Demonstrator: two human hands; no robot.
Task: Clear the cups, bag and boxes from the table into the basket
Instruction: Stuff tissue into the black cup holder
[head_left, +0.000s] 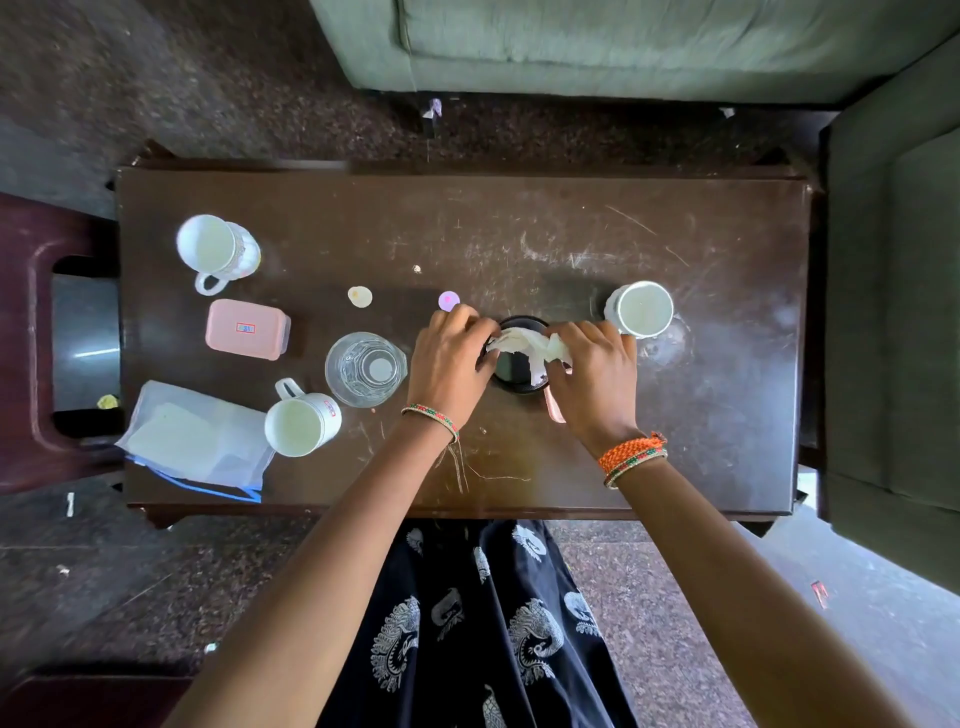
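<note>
Pinching a crumpled white bag (524, 345) between left hand (452, 358) and right hand (592, 374), directly above a small round black basket (519, 382) on the dark wooden desk (571, 234).

On my table stand three white mugs (218, 249) (301, 423) (641, 310), a clear glass (365, 369), a pink box (247, 329) and a flat white bag (195, 441).

A scratched dark surface (675, 457) is carrying three white mugs (217, 249), a pink box (244, 328), a glass (365, 368), a plastic bag (195, 441) and a black container (519, 364).
</note>
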